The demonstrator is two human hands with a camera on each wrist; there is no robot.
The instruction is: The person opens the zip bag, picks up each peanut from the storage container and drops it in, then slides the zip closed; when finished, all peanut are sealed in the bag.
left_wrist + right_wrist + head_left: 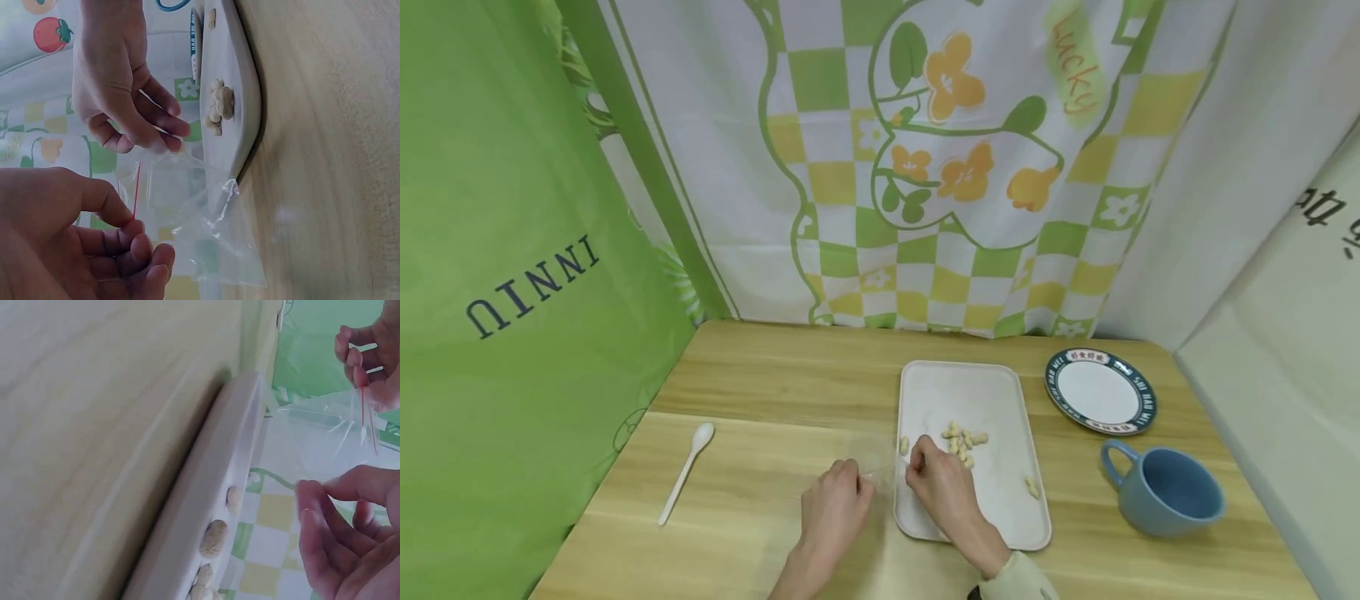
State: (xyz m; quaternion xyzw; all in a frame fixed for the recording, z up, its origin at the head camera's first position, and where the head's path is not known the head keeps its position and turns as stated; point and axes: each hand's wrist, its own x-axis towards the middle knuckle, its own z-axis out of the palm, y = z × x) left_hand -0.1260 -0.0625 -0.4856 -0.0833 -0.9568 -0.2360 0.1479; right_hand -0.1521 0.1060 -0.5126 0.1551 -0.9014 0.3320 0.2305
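A clear plastic zip bag (206, 219) with a red line along its mouth is stretched between both hands. My left hand (837, 508) pinches one end of the mouth, by the red line. Between the thumb and fingers of my right hand (946, 490) is the other end. The bag hangs down beside the left edge of a white tray (928, 387), and it looks flat and see-through. On that tray several unshelled peanuts (967, 440) lie in a loose cluster, just beyond my right hand. Single peanuts sit near the left rim and the right rim.
Left on the wooden table (752, 483) lies a white spoon (687, 472). A round plate (1099, 392) with a dark patterned rim is right of the tray, and a blue mug (1168, 500) stands nearer. Printed curtains (925, 283) hang behind the table.
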